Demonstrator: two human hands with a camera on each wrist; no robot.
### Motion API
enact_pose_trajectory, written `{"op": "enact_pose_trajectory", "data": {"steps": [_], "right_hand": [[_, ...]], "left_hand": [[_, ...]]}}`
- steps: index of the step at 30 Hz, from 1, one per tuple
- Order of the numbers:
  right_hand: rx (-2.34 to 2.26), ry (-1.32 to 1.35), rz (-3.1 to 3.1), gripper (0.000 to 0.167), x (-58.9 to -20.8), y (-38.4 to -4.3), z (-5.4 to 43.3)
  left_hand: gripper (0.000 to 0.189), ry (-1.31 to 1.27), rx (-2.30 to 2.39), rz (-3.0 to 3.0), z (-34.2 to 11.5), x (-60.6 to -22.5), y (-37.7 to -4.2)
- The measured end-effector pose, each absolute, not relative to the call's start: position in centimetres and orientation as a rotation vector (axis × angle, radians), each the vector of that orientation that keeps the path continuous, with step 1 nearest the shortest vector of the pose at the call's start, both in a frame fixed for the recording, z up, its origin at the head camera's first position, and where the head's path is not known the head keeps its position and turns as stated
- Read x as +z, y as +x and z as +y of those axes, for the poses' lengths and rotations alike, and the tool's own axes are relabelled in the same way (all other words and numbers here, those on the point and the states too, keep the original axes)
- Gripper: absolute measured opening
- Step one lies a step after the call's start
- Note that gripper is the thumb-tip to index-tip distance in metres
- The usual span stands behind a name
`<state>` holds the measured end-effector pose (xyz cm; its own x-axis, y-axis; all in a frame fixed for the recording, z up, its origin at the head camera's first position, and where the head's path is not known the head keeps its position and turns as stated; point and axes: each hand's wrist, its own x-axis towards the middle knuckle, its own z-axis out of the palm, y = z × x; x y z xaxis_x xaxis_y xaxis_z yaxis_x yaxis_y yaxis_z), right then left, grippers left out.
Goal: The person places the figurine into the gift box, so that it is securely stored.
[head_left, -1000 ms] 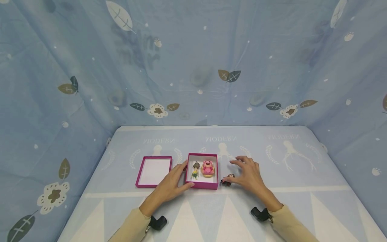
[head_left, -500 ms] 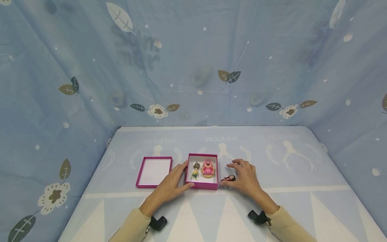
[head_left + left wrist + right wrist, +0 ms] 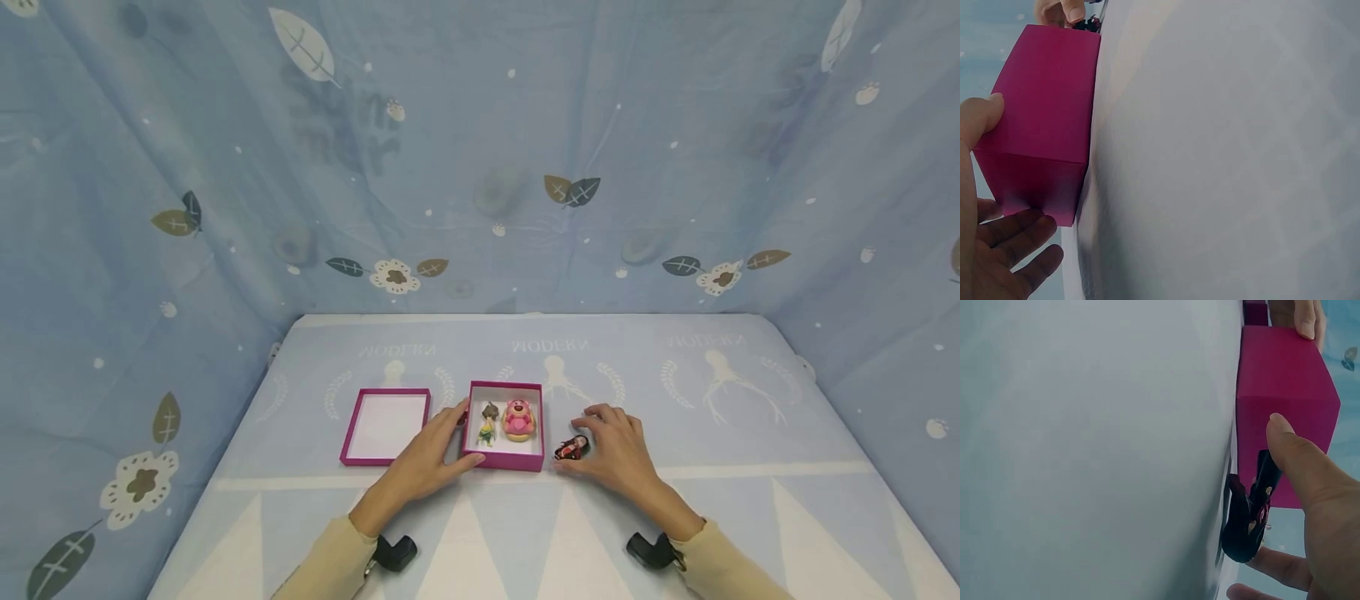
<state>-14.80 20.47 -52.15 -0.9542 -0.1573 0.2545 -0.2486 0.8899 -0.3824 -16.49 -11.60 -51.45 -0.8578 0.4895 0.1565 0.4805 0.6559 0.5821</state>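
My left hand [image 3: 427, 454] rests at the near left corner of a magenta box [image 3: 504, 460]. Its thumb lies on the front rim; the fingers touch the left side, loosely spread in the left wrist view. Inside the white interior lie a yellow-green figurine [image 3: 487, 425] with a brown head and a pink bear figurine [image 3: 518, 420]. Right of the box, my right hand [image 3: 618, 450] pinches a small dark-haired figurine [image 3: 572, 447] in red and black. In the right wrist view this figurine [image 3: 1244, 531] sits between thumb and fingertip, low over the table cloth.
A matching box lid [image 3: 386, 427], white inside, lies left of the box, partly behind my left hand. Pale patterned cloth covers the table [image 3: 720, 517]. Blue leaf-print curtain [image 3: 480, 150] closes in the back and both sides.
The dark-haired figurine has turned between my right fingers, showing its red front, and shifted slightly right. The right hand dipped nearer, then drew back a little. Left hand and box stay put.
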Motion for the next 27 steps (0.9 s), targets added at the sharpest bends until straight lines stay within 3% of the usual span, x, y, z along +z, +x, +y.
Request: {"op": "enact_pose_trajectory", "data": {"steps": [13,27], "right_hand": [[0.539,0.231,-2.876,0.076,-51.8,-14.1,22.0],[0.571,0.276,-2.879,0.062,-51.8,-14.2,22.3]], "left_hand": [[0.092,0.817,0.994,2.841,-11.5,-51.6,-16.5],[0.092,0.819,0.98,2.853,-11.5,-51.7,-16.6]]}}
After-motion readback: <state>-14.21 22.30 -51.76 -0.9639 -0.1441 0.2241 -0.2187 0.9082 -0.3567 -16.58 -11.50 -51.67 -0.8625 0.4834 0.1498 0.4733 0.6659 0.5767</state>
